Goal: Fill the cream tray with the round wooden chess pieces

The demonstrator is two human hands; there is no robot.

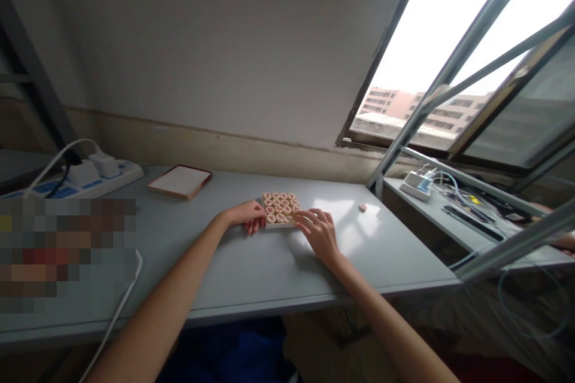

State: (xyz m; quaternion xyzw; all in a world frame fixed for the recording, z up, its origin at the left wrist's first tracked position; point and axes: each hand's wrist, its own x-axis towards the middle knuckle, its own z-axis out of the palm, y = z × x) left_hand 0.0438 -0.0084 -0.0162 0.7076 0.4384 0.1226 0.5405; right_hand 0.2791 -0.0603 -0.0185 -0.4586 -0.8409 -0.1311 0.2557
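A small square box [281, 225] holds rows of round wooden Chinese chess pieces [277, 203] with red characters facing up. My left hand [247, 215] is at the box's left side, its fingers curled against the edge. My right hand [317, 230] reaches over the near right corner, fingers stretched and apart, the tips at the pieces there. Those fingers partly cover the corner, so whether they touch a piece is hard to make out. One loose chess piece [362, 207] lies on the desk to the right.
On the grey desk [251, 275], a shallow lid [179, 182] lies at the back left. Beyond it is a white power strip [128, 175] with plugs; a white cable [126, 296] hangs over the front edge. A metal frame post [406, 131] stands at the right.
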